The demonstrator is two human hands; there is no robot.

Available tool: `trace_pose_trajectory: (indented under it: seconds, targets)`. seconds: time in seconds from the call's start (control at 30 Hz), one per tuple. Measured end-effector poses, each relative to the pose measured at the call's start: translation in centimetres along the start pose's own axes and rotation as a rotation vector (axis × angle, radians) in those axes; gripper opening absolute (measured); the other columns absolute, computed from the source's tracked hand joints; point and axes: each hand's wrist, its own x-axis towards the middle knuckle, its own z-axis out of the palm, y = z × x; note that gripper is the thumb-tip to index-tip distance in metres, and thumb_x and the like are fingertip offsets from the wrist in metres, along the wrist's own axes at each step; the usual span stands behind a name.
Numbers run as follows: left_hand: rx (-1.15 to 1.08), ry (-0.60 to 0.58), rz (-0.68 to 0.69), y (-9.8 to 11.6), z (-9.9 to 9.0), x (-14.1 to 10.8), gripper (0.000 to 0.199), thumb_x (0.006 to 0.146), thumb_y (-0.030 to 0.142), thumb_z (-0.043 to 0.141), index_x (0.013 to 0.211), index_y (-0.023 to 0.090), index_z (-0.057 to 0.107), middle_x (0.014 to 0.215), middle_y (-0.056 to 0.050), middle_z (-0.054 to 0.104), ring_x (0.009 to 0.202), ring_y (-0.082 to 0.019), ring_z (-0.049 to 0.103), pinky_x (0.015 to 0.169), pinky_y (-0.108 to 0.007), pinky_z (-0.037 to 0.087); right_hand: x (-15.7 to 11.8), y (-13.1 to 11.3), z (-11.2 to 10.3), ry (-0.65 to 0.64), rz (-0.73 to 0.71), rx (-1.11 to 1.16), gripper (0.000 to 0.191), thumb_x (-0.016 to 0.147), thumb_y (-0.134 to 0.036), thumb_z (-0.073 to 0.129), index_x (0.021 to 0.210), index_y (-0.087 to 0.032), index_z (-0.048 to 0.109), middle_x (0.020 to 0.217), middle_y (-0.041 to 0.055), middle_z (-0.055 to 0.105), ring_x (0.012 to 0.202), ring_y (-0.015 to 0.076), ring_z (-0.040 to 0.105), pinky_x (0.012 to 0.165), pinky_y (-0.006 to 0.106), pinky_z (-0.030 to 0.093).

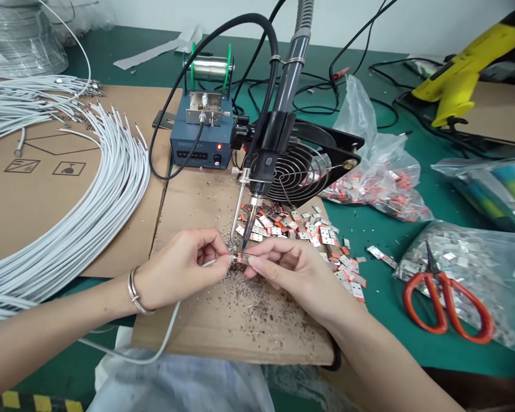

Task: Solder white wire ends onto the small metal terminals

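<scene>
My left hand (193,260) pinches a white cable (170,327) near its end; the rest loops down past my wrist. Facing it, my right hand (289,266) grips a small metal-and-orange connector piece (241,258) between thumb and finger. Cable end and piece meet under the tip of a soldering iron (251,226), which is held in a stand. A thin bent solder feed tube (237,214) comes down just left of the iron. The exact contact at the tip is partly covered by my fingers.
Loose connector pieces (326,234) are heaped behind my right hand, before a fan (302,171). The solder feeder (203,131) stands behind. White cables (111,212) lie left. At right are orange-handled scissors (444,303), bags of parts (467,269) and a yellow tool (463,74).
</scene>
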Motion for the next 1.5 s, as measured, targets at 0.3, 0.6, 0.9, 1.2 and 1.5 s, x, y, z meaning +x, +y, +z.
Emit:
trace_pose_trajectory:
  seconds: [0.3,0.6,0.9,1.2,1.5]
  targets:
    - [-0.015,0.009,0.009,0.19,-0.01,-0.31,0.010,0.077,0.021,0.054,0.070,0.014,0.056,0.058,0.004,0.047,0.053,-0.008,0.040,0.048,-0.019,0.032,0.11,0.09,-0.03,0.003,0.022,0.015,0.008,0.074,-0.020,0.070,0.081,-0.017,0.067,0.064,0.0021,0.068,0.056,0.0107,0.061,0.050,0.018,0.046]
    - [-0.013,0.013,-0.006,0.14,-0.09,-0.20,0.009,0.076,0.022,0.055,0.070,0.014,0.057,0.057,0.004,0.047,0.052,-0.007,0.040,0.047,-0.018,0.032,0.05,0.10,-0.08,-0.007,0.042,0.080,0.008,0.072,-0.020,0.072,0.080,-0.019,0.070,0.065,0.0009,0.069,0.060,0.0096,0.064,0.057,0.015,0.049]
    - [-0.031,0.012,-0.003,0.25,-0.06,-0.19,0.009,0.076,0.021,0.056,0.070,0.014,0.057,0.056,0.004,0.047,0.051,-0.007,0.040,0.046,-0.017,0.032,0.09,-0.11,-0.07,0.009,0.062,0.083,0.007,0.072,-0.020,0.073,0.078,-0.018,0.069,0.064,0.0006,0.069,0.060,0.0088,0.064,0.057,0.013,0.049]
    - [-0.026,0.011,0.003,0.20,0.10,0.12,0.009,0.075,0.020,0.055,0.070,0.014,0.057,0.056,0.004,0.046,0.051,-0.007,0.039,0.046,-0.018,0.031,-0.11,0.20,-0.48,0.012,0.035,0.027,0.009,0.074,-0.023,0.072,0.080,-0.017,0.068,0.066,0.0017,0.069,0.060,0.0099,0.064,0.057,0.014,0.049]
    - [0.008,-0.006,0.003,0.07,0.12,-0.13,0.007,0.074,0.018,0.052,0.071,0.014,0.057,0.056,0.004,0.047,0.052,-0.007,0.040,0.048,-0.018,0.031,-0.06,0.11,-0.08,0.031,0.024,-0.060,0.012,0.073,-0.026,0.072,0.080,-0.018,0.066,0.065,0.0027,0.069,0.060,0.0123,0.064,0.056,0.019,0.049]
